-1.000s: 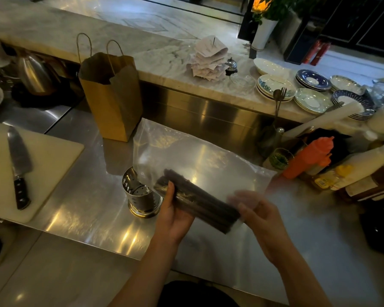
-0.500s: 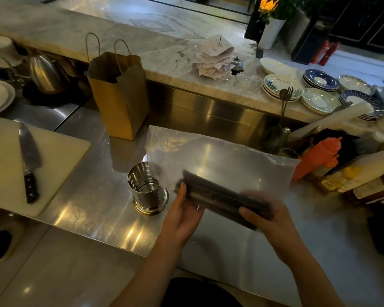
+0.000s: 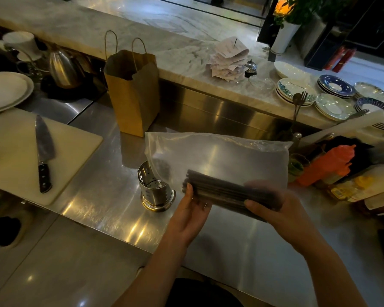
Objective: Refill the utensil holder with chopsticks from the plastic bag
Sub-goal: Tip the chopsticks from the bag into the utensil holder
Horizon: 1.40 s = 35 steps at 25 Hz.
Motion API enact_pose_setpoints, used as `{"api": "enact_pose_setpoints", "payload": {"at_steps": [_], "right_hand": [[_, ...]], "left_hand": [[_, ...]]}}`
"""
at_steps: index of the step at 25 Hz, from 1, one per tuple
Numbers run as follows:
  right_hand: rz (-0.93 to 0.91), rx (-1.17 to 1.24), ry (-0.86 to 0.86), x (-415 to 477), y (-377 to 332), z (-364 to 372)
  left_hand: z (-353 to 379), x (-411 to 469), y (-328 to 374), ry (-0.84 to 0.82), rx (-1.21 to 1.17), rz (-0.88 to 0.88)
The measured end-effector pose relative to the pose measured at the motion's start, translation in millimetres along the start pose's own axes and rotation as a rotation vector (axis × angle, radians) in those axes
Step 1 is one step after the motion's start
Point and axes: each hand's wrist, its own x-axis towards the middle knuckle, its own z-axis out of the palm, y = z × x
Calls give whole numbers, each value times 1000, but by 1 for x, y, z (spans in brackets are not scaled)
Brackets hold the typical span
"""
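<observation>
Clear plastic bag point(image 3: 217, 156), held up in both hands above a steel worktop point(image 3: 98, 196). A bundle of dark chopsticks point(image 3: 222, 191) lies nearly level along the bottom of the bag. The left hand point(image 3: 189, 216) holds the bundle's left end through the film, with the thumb pressed on the front and the fingers point(image 3: 205, 204) tucked behind. The right hand point(image 3: 282, 213) grips the right end, its thumb over the front; the fingers behind are blurred through the plastic. Just left of the bag a perforated steel utensil holder point(image 3: 155, 191) stands on the worktop, with no chopsticks showing inside.

The sticks look stiff, light and smooth, so they may slide and scatter. The film is thin and slippery, so the bundle is best held around its middle.
</observation>
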Motion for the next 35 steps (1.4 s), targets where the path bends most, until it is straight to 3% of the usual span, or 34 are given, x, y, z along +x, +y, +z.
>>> {"api": "enact_pose_setpoints", "payload": {"at_steps": [12, 27, 35], "right_hand": [[-90, -225, -64, 13, -28, -1], [-56, -346, -68, 21, -65, 6], [-13, -346, -37, 20, -74, 9]], "left_hand": [[-9, 6, 3, 17, -26, -10], [3, 0, 10, -82, -96, 8], [2, -1, 10, -1, -156, 14]]}}
